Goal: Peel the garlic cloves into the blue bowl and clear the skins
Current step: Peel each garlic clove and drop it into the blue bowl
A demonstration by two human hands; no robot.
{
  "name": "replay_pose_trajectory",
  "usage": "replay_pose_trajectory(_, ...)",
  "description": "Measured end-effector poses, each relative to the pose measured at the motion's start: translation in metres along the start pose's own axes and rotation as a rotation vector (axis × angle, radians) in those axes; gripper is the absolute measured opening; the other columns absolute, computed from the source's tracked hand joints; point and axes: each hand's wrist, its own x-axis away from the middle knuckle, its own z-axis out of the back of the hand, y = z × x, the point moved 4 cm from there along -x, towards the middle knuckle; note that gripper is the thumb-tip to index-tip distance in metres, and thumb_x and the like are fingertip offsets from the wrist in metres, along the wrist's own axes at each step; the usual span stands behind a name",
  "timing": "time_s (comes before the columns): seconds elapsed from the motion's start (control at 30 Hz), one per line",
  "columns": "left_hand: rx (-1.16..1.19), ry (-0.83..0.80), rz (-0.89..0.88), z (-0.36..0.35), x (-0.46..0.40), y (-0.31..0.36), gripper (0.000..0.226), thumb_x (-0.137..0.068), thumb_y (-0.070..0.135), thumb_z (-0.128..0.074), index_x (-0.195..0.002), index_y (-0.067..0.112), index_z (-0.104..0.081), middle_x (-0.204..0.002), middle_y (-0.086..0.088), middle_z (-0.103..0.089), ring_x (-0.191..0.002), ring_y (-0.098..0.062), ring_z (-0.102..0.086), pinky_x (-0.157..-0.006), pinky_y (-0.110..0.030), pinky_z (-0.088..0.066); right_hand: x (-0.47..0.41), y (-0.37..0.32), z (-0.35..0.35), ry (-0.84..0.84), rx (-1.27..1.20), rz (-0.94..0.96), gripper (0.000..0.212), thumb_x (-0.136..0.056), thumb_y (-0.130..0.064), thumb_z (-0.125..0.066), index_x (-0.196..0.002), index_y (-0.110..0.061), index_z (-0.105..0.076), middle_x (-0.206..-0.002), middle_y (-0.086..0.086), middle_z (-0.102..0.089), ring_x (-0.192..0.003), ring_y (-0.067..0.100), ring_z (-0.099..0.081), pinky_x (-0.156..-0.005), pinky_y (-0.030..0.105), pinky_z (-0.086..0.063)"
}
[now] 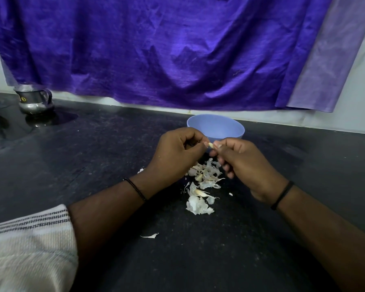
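White papery garlic skins (200, 186) lie heaped on the black stone counter (93, 165) near the person, so peeling looks well under way; skins remain uncleared; the round light-blue plastic bowl (216, 126) sits just beyond, contents hidden; the left hand (177, 154) and right hand (244, 163) both pinch one small pale garlic clove (210, 145) between them.
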Motion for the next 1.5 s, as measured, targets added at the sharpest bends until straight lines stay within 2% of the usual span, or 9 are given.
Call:
replay_pose_trajectory(0.17, -0.003, -0.049, 0.019, -0.001, 0.0, 0.001, 0.007, -0.092, 0.008, -0.067, -0.089, 0.005, -0.073, -0.073, 0.001, -0.07, -0.054, -0.011, -0.061, -0.049, -0.019, -0.047, -0.001, 0.0, 0.001, 0.013, 0.01, 0.031, 0.023, -0.101, -0.025, -0.055, -0.088, -0.011, -0.069, -0.062, -0.006, -0.052, -0.056, 0.006, -0.044, -0.049, 0.019, -0.039)
replay_pose_trajectory(0.37, -0.06, -0.053, 0.017, 0.0, 0.001, 0.001, 0.007, -0.092, 0.008, -0.068, -0.091, 0.006, -0.075, -0.064, 0.01, -0.067, -0.049, -0.006, -0.062, -0.048, -0.021, -0.05, -0.001, 0.001, 0.003, 0.012, -0.007, 0.035, 0.019, -0.098, -0.021, -0.06, -0.09, -0.009, -0.071, -0.06, -0.006, -0.055, -0.057, 0.008, -0.047, -0.051, 0.021, -0.042)
replay_pose_trajectory(0.5, -0.114, -0.027, -0.04, -0.003, 0.003, 0.006, 0.01, -0.093, 0.005, -0.066, -0.09, 0.008, -0.075, -0.077, -0.001, -0.072, -0.055, -0.008, -0.067, -0.053, -0.026, -0.055, -0.001, -0.002, 0.005, 0.033, -0.031, 0.079, 0.018, -0.095, -0.018, -0.064, -0.089, -0.003, -0.07, -0.057, -0.008, -0.058, -0.055, 0.008, -0.05, -0.051, 0.021, -0.044)
replay_pose_trajectory(0.67, -0.15, 0.019, -0.1, -0.006, 0.004, 0.008, 0.015, -0.093, 0.004, -0.063, -0.086, 0.011, -0.074, -0.068, -0.002, -0.07, -0.056, -0.01, -0.068, -0.058, -0.031, -0.057, -0.001, -0.005, 0.006, 0.063, -0.06, 0.108, 0.018, -0.093, -0.014, -0.066, -0.087, 0.002, -0.067, -0.06, 0.001, -0.059, -0.054, 0.009, -0.051, -0.05, 0.022, -0.045)
replay_pose_trajectory(0.77, -0.102, 0.031, -0.041, -0.008, 0.005, 0.008, 0.015, -0.093, 0.004, -0.062, -0.086, 0.009, -0.074, -0.063, -0.001, -0.069, -0.056, -0.008, -0.067, -0.058, -0.026, -0.057, 0.0, -0.006, 0.005, 0.062, -0.087, 0.109, 0.019, -0.094, -0.013, -0.065, -0.086, 0.005, -0.065, -0.06, 0.004, -0.057, -0.053, 0.01, -0.051, -0.049, 0.022, -0.046)
replay_pose_trajectory(0.93, 0.089, 0.039, 0.083, -0.011, 0.005, 0.003, 0.012, -0.092, 0.002, -0.062, -0.086, 0.006, -0.072, -0.07, -0.013, -0.071, -0.062, -0.024, -0.071, -0.061, -0.036, -0.061, 0.0, -0.002, 0.002, 0.03, -0.217, 0.048, 0.017, -0.094, -0.01, -0.064, -0.086, 0.005, -0.064, -0.059, 0.005, -0.056, -0.053, 0.012, -0.05, -0.048, 0.023, -0.045)
replay_pose_trajectory(1.03, 0.147, 0.014, 0.111, -0.013, 0.005, 0.004, 0.01, -0.092, 0.002, -0.064, -0.086, 0.004, -0.072, -0.073, -0.015, -0.071, -0.061, -0.024, -0.071, -0.06, -0.035, -0.06, 0.001, -0.004, -0.002, -0.007, -0.303, 0.011, 0.016, -0.095, -0.009, -0.061, -0.083, 0.001, -0.063, -0.058, 0.004, -0.055, -0.052, 0.012, -0.049, -0.047, 0.022, -0.044)
replay_pose_trajectory(1.17, 0.273, -0.018, 0.177, -0.013, 0.005, 0.002, 0.008, -0.094, -0.001, -0.06, -0.091, -0.001, -0.068, -0.073, -0.006, -0.072, -0.06, -0.02, -0.068, -0.056, -0.032, -0.057, 0.001, -0.005, -0.004, -0.036, -0.366, -0.038, 0.021, -0.097, -0.016, -0.057, -0.083, -0.003, -0.064, -0.058, 0.001, -0.054, -0.052, 0.012, -0.048, -0.047, 0.022, -0.043)
replay_pose_trajectory(1.5, 0.145, -0.072, 0.165, -0.013, 0.005, 0.002, 0.014, -0.096, 0.005, -0.056, -0.085, 0.013, -0.06, -0.061, 0.011, -0.064, -0.054, -0.015, -0.06, -0.046, -0.03, -0.051, 0.0, -0.001, -0.004, -0.04, -0.297, -0.073, 0.032, -0.102, -0.03, -0.051, -0.082, -0.01, -0.066, -0.059, -0.002, -0.052, -0.054, 0.01, -0.048, -0.05, 0.022, -0.042)
